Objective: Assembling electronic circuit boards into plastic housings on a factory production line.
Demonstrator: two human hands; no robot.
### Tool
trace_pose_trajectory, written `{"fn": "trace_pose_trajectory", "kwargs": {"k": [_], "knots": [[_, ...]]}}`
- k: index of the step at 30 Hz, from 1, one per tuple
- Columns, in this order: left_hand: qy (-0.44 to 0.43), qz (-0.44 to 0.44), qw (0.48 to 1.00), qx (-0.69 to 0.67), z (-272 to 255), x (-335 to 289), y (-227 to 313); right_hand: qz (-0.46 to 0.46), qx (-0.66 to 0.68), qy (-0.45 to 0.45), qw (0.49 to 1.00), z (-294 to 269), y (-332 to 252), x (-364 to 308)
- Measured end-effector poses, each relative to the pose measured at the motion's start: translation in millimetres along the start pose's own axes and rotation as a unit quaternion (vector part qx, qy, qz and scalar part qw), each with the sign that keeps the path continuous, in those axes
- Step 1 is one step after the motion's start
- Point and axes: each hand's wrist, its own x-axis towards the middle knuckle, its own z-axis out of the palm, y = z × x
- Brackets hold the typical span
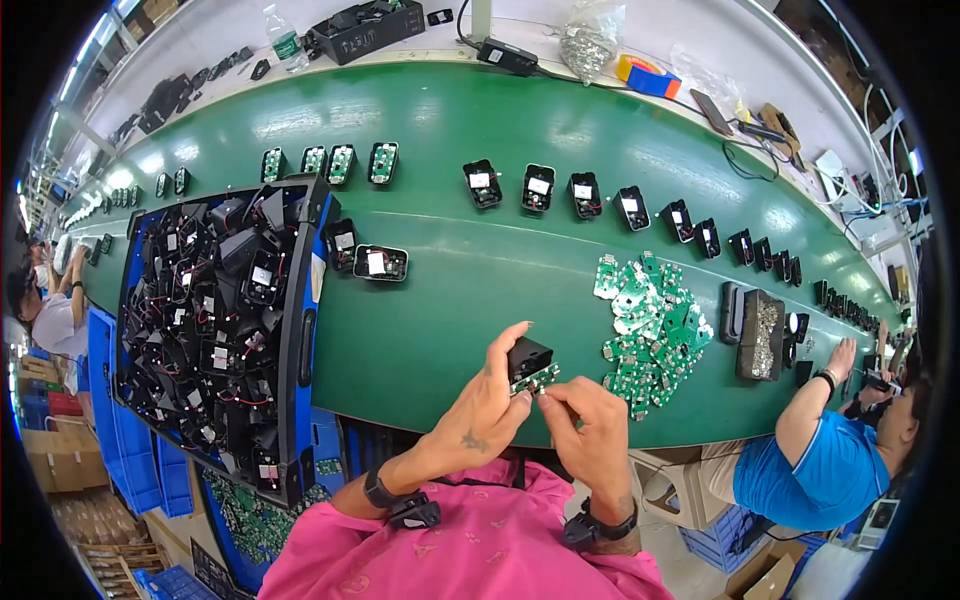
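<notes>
My left hand [478, 415] is closed around a small black plastic housing [530, 354], tilted just above the table's near edge. A green circuit board [538, 380] shows at the housing's lower side, under my left thumb. The fingers of my right hand [592, 425] are pinched together at the board's right edge; whatever is between the fingertips is too small and hidden to name. To the right of my hands lies a heap of loose green circuit boards [655, 335]. Two open housings with white labels, one of them a housing in a silver rim [381, 263], lie to the left.
A black crate [305, 345] piled with black housings stands at left. Housings line the green table [430, 120], some with boards [383, 163], others open [538, 188]. A box of small metal parts [762, 335] lies right, near a person in blue [830, 460].
</notes>
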Motion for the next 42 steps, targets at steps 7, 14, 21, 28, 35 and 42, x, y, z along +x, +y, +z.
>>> {"fn": "trace_pose_trajectory", "kwargs": {"k": [7, 14, 21, 28, 35, 42], "knots": [[-0.080, -0.003, 0.996, 0.040, -9, 0, 16, 0.003, -0.003, -0.127, 0.992, -24, -2, 14], [-0.072, -0.007, 0.994, 0.078, -6, -1, 17, -0.029, -0.023, -0.161, 0.986, -28, -3, 21], [-0.079, -0.014, 0.987, 0.137, -4, 0, 18, -0.048, -0.089, -0.206, 0.973, -29, 2, 22], [-0.093, -0.031, 0.988, 0.123, -6, 3, 15, -0.053, -0.102, -0.226, 0.967, -33, 1, 27], [-0.106, -0.059, 0.984, 0.133, -7, 2, 22, -0.048, -0.095, -0.236, 0.966, -32, 1, 26], [-0.077, 0.004, 0.982, 0.174, 0, -11, 22, -0.022, -0.071, -0.226, 0.971, -26, -1, 22]]}}
